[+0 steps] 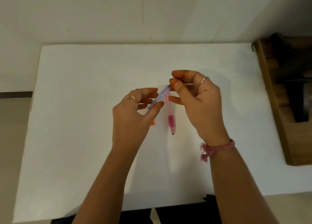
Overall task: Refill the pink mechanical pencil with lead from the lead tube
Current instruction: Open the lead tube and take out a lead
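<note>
Pink mechanical pencil: laid flat on the white tabletop, tip pointed toward the person, its upper end partly hidden behind the fingers of the right hand.
Lead tube: held raised above the tabletop, just left of the pencil's upper end, tilted so that its top end is nearest the right hand; a clear body with blue print is seen.
Left hand: closed around the lower part of the lead tube, thumb pressed against fingers; a gold ring is worn.
Right hand: thumb and forefinger pinched together at the top end of the lead tube; whether a cap is gripped cannot be told. A silver ring and a pink wrist thread are worn.
Orange piece: lying on the tabletop just left of the pencil's grip, mostly hidden by the left hand.
Wooden furniture: placed well to the right of the pencil, beside the tabletop's edge.
</note>
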Action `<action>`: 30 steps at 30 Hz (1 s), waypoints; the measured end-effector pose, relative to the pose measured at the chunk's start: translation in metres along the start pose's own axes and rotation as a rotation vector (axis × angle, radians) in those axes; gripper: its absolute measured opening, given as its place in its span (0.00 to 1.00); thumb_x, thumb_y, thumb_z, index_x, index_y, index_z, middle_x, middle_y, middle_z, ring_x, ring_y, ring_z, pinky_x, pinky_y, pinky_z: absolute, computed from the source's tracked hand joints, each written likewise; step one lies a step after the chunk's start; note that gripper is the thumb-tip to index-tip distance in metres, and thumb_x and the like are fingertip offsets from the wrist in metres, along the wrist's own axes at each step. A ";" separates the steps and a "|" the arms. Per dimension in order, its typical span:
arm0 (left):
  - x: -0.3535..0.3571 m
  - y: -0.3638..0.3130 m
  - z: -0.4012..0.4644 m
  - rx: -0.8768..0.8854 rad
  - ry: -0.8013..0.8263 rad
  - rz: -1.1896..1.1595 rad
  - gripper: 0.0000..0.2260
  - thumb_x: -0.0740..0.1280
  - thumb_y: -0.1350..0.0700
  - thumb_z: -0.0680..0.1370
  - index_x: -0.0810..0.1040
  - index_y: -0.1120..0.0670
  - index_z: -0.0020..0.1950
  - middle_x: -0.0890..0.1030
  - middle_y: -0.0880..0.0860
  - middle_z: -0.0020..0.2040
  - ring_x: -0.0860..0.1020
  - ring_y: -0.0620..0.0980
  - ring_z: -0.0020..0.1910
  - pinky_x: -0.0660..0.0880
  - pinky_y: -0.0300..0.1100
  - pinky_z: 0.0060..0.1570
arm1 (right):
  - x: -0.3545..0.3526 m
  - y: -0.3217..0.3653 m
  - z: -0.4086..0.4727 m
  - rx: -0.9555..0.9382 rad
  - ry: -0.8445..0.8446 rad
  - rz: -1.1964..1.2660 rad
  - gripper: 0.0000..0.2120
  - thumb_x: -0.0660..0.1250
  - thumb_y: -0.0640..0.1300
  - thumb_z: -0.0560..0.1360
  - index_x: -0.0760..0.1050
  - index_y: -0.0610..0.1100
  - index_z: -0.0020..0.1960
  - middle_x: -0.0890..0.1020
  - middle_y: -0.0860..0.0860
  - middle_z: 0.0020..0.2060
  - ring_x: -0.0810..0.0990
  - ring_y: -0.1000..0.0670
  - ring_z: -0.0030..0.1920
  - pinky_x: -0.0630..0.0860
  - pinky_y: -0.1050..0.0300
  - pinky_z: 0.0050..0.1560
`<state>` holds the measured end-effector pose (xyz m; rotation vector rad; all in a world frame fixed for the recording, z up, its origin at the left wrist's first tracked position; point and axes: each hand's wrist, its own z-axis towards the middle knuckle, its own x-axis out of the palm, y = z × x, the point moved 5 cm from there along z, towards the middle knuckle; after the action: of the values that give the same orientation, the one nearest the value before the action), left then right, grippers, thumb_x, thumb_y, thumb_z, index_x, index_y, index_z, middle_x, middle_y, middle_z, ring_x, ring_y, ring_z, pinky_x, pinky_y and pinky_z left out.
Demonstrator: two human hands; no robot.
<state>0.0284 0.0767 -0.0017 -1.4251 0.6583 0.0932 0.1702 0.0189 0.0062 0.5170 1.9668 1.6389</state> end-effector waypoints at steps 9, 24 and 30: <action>0.001 -0.002 -0.001 0.011 -0.004 -0.009 0.14 0.73 0.54 0.71 0.79 0.52 0.55 0.79 0.43 0.45 0.79 0.40 0.44 0.74 0.26 0.44 | -0.003 0.000 0.000 -0.012 -0.014 0.051 0.09 0.66 0.39 0.75 0.78 0.47 0.54 0.83 0.47 0.48 0.84 0.48 0.50 0.83 0.50 0.45; 0.001 -0.002 -0.001 -0.010 -0.009 -0.098 0.12 0.74 0.55 0.70 0.77 0.47 0.51 0.78 0.36 0.43 0.78 0.37 0.45 0.73 0.23 0.38 | -0.003 0.003 0.000 -0.046 0.000 0.047 0.09 0.66 0.40 0.76 0.77 0.47 0.55 0.83 0.47 0.49 0.84 0.49 0.50 0.82 0.50 0.48; 0.000 -0.001 -0.001 -0.002 -0.018 -0.125 0.12 0.74 0.55 0.70 0.77 0.47 0.51 0.78 0.36 0.43 0.78 0.36 0.45 0.74 0.24 0.41 | -0.005 0.007 -0.001 -0.089 -0.021 0.036 0.10 0.67 0.39 0.75 0.77 0.47 0.55 0.84 0.50 0.48 0.84 0.50 0.49 0.82 0.50 0.50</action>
<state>0.0284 0.0760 -0.0012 -1.4627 0.5536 0.0086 0.1732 0.0165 0.0137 0.5356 1.8700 1.7275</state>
